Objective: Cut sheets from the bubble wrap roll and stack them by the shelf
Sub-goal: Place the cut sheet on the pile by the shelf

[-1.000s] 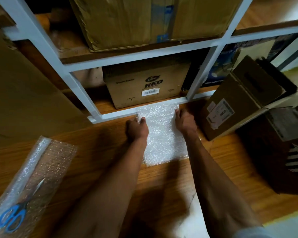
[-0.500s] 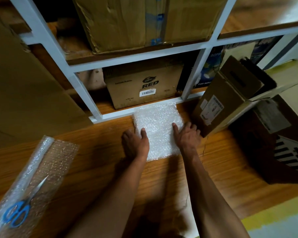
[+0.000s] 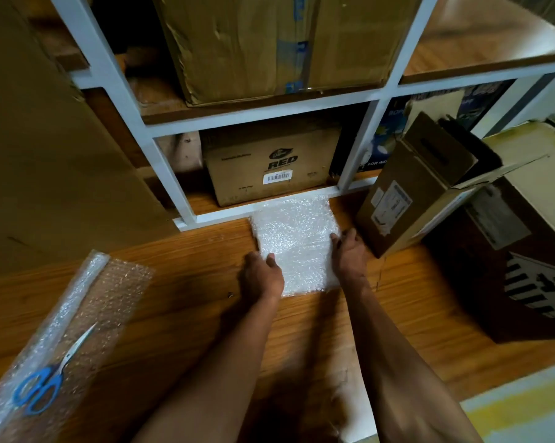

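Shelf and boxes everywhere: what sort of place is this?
Probably a storeroom or packing area: a white shelf holds cardboard boxes, and bubble wrap lies on the wooden floor near blue scissors.

Head cam – looks forward-down, near floor (image 3: 180, 282).

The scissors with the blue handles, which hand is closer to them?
The left hand. It rests at the stack of bubble wrap sheets, its left edge, on the scissors' side. The right hand is at the stack's far edge, farther away.
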The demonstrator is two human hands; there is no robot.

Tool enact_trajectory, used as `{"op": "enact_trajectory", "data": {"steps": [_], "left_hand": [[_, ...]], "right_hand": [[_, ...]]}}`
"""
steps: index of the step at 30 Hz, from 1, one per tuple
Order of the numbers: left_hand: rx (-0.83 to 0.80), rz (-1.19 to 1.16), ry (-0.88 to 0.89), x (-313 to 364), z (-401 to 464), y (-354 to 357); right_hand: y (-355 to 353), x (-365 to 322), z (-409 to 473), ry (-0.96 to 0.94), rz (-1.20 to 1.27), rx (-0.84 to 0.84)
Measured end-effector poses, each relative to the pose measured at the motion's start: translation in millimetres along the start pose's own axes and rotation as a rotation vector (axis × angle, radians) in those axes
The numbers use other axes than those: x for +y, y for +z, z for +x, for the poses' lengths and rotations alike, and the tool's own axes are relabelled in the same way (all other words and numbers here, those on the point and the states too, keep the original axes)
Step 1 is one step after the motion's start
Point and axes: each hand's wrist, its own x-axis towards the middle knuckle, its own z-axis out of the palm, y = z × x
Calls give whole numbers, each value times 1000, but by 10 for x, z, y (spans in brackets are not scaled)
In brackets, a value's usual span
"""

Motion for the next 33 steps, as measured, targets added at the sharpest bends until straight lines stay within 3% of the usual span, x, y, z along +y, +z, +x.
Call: {"op": "enact_trajectory", "data": {"steps": [3, 7, 11, 16, 20, 29, 33], "left_hand": [[40, 100, 37, 41, -41, -31], [130, 63, 146, 107, 12, -76], [90, -100, 247, 233, 246, -111], [-6, -173, 237, 233, 486, -76], [17, -231, 201, 231, 516, 28], [90, -198, 199, 203, 549, 17], [109, -184, 329, 130, 333, -77]], "right_hand": [[-19, -46, -11, 20, -179, 27], [-78, -188, -5, -71, -414, 94], [4, -285, 239, -208, -194, -19], [58, -228, 563, -310, 62, -189], [113, -185, 675, -344, 158, -239], [189, -121, 765, -448, 52, -19], [46, -135, 457, -401, 42, 92]]}}
